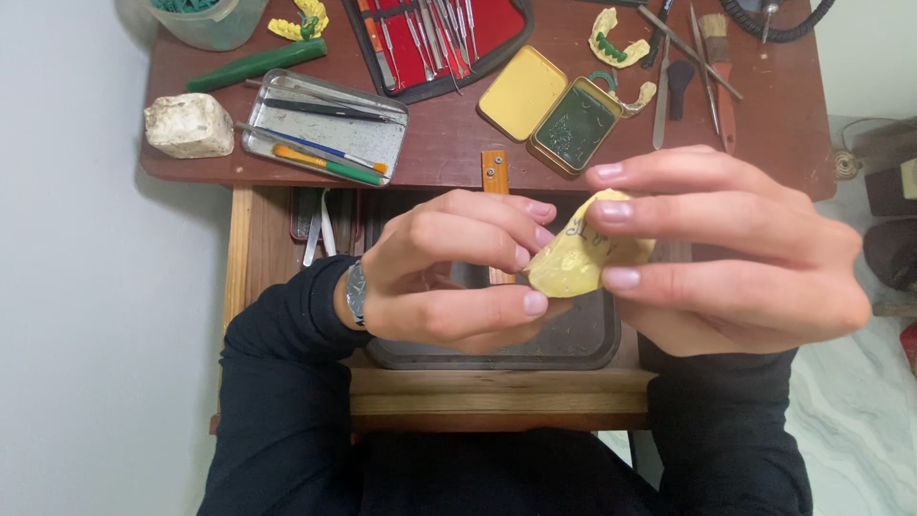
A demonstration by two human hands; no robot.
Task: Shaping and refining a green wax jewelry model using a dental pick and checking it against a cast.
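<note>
Both hands hold one pale yellow plaster cast close to the camera, above a dark tray. My left hand, with a wristwatch on its wrist, pinches the cast's left edge with its fingertips. My right hand wraps its fingers over the cast's top and right side. Much of the cast is hidden behind the fingers.
On the brown desk lie an open yellow tin with dark green wax, a metal tray of tools, a red instrument case, a white plaster block, a green stick, yellow casts and a brush.
</note>
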